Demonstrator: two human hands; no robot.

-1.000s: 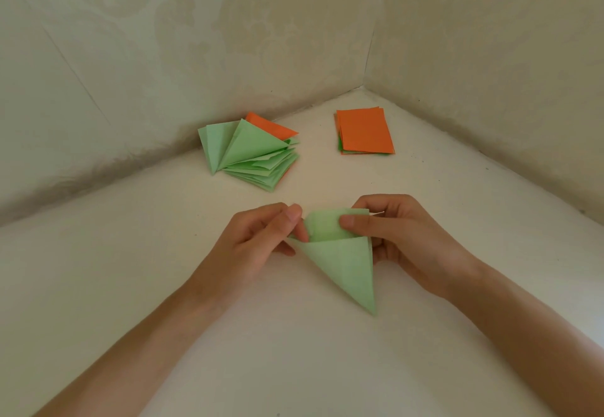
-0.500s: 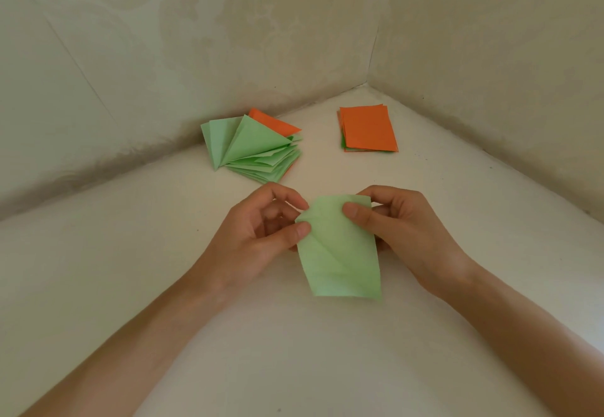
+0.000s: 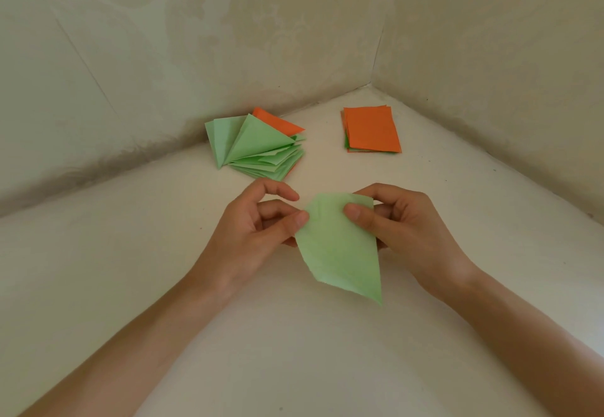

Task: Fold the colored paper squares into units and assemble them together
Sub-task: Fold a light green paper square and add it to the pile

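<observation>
Green paper (image 3: 341, 253): held over the bench (image 3: 294, 361), between our hands.
Left hand (image 3: 255, 233): pinching its upper left edge.
Right hand (image 3: 411, 230): pinching its top right, thumb in front.
Handling: we judge it light, floppy, crease-prone; hold edges gently.

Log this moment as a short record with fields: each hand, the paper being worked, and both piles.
worked piece: green paper, partly folded, held up over the white surface
left: left hand pinches the paper's left edge
right: right hand pinches its upper right part, thumb on the front
finished pile: folded units, fanned, mostly green with some orange, by the wall
supply: stack of squares, orange on top, green edges beneath, near the corner
</observation>
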